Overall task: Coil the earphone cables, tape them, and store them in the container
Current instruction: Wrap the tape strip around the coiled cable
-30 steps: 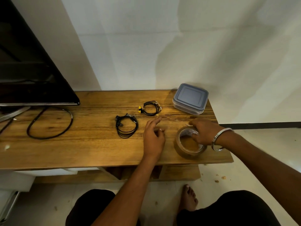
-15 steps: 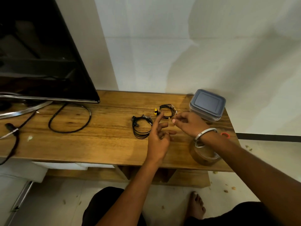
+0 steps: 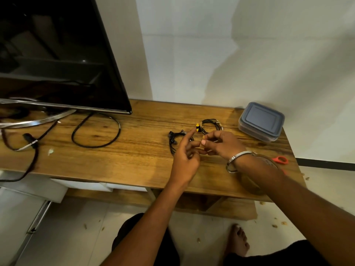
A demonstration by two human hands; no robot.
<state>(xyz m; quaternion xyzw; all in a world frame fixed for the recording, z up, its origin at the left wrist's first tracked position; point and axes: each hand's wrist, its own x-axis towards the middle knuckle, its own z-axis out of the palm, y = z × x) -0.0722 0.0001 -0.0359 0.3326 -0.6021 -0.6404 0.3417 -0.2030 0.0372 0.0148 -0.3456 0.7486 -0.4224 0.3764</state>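
Observation:
Two coiled black earphone cables lie on the wooden table (image 3: 134, 150). One with yellow tips (image 3: 211, 124) lies farther back, and the other (image 3: 171, 138) is partly hidden by my left hand (image 3: 185, 156). My left hand hovers over that coil with its index finger straight and pointing at the yellow tips. My right hand (image 3: 221, 144) has curled fingers. They pinch what looks like a small piece of tape against my left middle finger. The brown tape roll (image 3: 249, 184) lies under my right forearm. The grey-lidded container (image 3: 261, 121) stands closed at the back right.
Orange-handled scissors (image 3: 280, 160) lie near the right table edge. A black TV (image 3: 57, 64) on a metal stand fills the left, with a looped black cable (image 3: 96, 131) and a plug lead in front of it. My knees and a bare foot show below the table's front edge.
My right hand has left the tape roll and moved left to meet my left hand's fingertips above the coils. My head has turned left, bringing more of the TV into view.

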